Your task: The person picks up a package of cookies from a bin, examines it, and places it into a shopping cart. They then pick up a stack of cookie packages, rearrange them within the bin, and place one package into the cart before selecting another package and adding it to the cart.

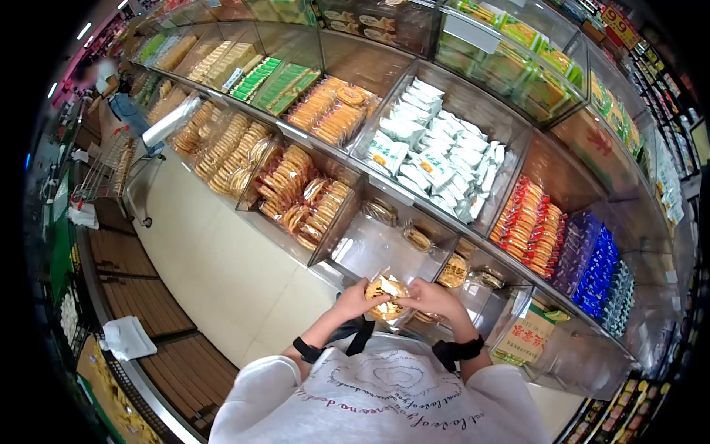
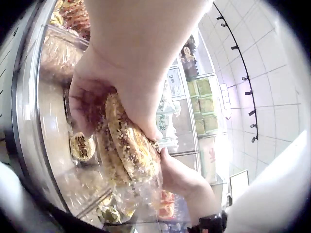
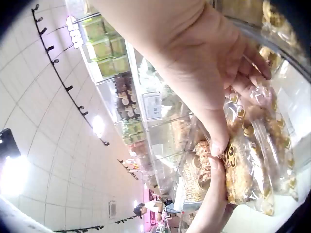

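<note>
Both hands hold a clear-wrapped packet of round biscuits (image 1: 386,297) in front of the chest, over a lower bin. The left hand (image 1: 356,300) grips its left side, while the right hand (image 1: 435,299) grips the opposite side. In the left wrist view, the biscuits (image 2: 133,145) look thick, golden and studded with nuts or seeds. Both thumbs meet on top of the packet. From the right wrist, dark lettering and gold marks show on the wrapper (image 3: 238,170), with the right fingers (image 3: 252,77) curled round its far edge.
The lower bin (image 1: 362,240) below holds a few similar packets. To its left, another bin holds stacked biscuits (image 1: 303,192). White sachets (image 1: 436,155) fill the upper bin behind a clear divider. A shopping cart (image 1: 107,170) and another person (image 1: 111,85) are at far left.
</note>
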`<state>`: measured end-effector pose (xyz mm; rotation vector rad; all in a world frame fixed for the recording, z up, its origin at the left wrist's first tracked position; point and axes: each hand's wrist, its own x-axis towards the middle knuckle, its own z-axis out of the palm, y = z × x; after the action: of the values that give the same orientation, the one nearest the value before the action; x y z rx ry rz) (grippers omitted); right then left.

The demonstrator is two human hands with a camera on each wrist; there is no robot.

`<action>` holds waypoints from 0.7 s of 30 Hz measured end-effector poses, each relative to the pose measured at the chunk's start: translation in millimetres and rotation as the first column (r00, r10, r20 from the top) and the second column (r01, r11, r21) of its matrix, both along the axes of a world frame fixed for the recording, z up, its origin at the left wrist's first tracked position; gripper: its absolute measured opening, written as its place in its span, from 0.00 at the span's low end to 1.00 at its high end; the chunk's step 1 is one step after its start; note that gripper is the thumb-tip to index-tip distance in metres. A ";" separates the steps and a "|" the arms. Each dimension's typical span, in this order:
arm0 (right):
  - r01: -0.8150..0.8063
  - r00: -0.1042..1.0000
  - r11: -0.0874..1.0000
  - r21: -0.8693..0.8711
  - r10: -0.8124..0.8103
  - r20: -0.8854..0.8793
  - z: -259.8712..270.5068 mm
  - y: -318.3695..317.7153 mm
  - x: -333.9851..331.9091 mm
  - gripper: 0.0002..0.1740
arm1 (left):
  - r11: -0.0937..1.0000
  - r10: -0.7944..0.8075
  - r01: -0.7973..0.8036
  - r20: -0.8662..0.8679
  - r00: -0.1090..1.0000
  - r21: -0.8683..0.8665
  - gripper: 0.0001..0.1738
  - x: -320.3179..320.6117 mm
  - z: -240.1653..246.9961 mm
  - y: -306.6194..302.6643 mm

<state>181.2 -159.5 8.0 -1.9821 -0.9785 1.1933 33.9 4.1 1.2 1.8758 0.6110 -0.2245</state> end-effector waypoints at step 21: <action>0.531 0.660 0.757 -0.380 -0.088 0.746 -115.6 78.0 32.6 0.32 | 0.727 -0.561 0.615 -0.252 0.789 0.306 0.29 -23.0 -46.1 123.2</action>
<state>213.9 -81.5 -107.6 -3.0819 -0.5194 0.5233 10.8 127.3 -44.9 2.4109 0.1179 -0.7098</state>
